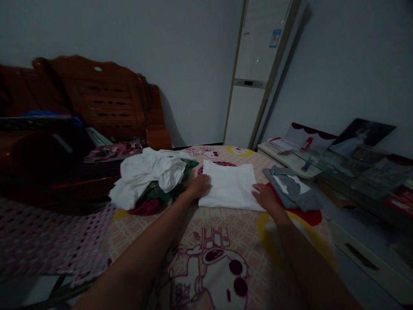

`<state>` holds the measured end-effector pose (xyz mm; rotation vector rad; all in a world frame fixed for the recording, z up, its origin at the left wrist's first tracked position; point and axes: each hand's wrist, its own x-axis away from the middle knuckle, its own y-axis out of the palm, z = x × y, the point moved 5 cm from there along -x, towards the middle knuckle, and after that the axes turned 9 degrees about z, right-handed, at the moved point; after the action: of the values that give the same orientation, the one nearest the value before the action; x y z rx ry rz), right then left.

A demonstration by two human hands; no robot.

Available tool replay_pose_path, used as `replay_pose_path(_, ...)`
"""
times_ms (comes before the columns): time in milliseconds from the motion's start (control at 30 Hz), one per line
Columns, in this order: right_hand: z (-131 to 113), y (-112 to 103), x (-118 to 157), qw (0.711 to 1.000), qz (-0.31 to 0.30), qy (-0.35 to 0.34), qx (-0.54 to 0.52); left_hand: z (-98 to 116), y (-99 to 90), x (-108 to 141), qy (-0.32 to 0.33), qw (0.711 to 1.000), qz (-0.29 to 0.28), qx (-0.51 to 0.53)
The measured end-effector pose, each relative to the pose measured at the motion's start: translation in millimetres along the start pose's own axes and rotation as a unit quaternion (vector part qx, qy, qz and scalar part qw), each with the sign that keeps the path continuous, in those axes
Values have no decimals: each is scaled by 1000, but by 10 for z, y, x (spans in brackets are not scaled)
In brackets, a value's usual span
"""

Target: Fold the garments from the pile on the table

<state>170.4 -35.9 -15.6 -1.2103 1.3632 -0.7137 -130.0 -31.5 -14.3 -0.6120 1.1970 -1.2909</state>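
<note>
A white garment, folded into a flat rectangle with a shallow neckline dip at its far edge, lies on the patterned tablecloth. My left hand rests at its left edge, fingers laid on the cloth. On the opposite edge, my right hand touches the fabric with its fingers stretched out and slightly apart. Left of my left hand is a loose heap of clothes: a white garment on top, with green cloth and dark red cloth beneath. To the right lies a folded grey garment with a white patch.
The pink tablecloth with cartoon prints covers the rounded table. Wooden chairs stand at the left behind a pink woven surface. A tall white air conditioner is in the corner. On the right is a glass-topped cabinet carrying papers and pictures.
</note>
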Motion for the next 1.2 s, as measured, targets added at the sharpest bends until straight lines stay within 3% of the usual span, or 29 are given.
replay_pose_path(100, 62, -142, 70, 996, 45, 77, 13, -108, -190, 88, -69, 997, 28, 20)
replay_pose_path(200, 114, -198, 125, 989, 68, 133, 7, -146, -264, 201, -126, 989, 7, 75)
replay_pose_path(400, 256, -194, 115, 977, 118, 146, -102, -105, -231, 333, -154, 966, -49, 201)
replay_pose_path(500, 336, -141, 118, 962, 67, 150, -219, -93, -203, 383, -157, 934, -72, 314)
replay_pose_path(633, 382, -89, 241, 897, -84, 190, -390, -44, -155, 469, -150, 878, -112, 440)
replay_pose_path(733, 324, -169, 357, 849, -176, 181, -464, 6, -129, 499, -138, 881, -119, 436)
replay_pose_path(900, 248, -335, 427, 815, -195, 162, -522, 88, -91, 461, -107, 886, -102, 439)
replay_pose_path(1000, 223, -293, 450, 812, -233, 156, -511, 90, -76, 430, -124, 858, -95, 490)
replay_pose_path(1067, 232, -273, 434, 815, -215, 158, -514, 86, -102, 411, -127, 840, -81, 521)
replay_pose_path(1133, 246, -271, 406, 819, -181, 159, -521, 90, -142, 400, -109, 847, -74, 515)
replay_pose_path(1200, 251, -265, 389, 824, -166, 161, -518, 99, -162, 399, -82, 874, -84, 471)
